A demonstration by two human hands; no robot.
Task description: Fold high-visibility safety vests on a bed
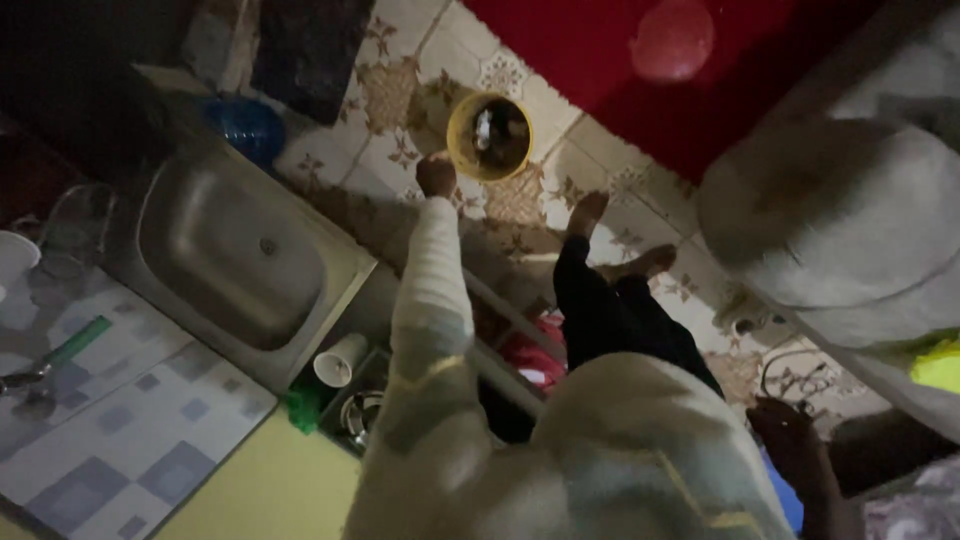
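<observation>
Head view, dim, looking straight down: left hand [436, 177] is reaching far toward the round yellow plastic bucket [490, 136] sitting on the patterned tile floor [520, 200], hand just beside its near-left rim; fingers look curled, grip cannot be told. Right hand [790, 440] is hanging low at near right, fingers loosely bent, holding nothing visible. Stainless steel sink basin [235, 255] is lying at left, white cup [340, 360] near its right corner, blue round bowl [245, 125] at far left.
</observation>
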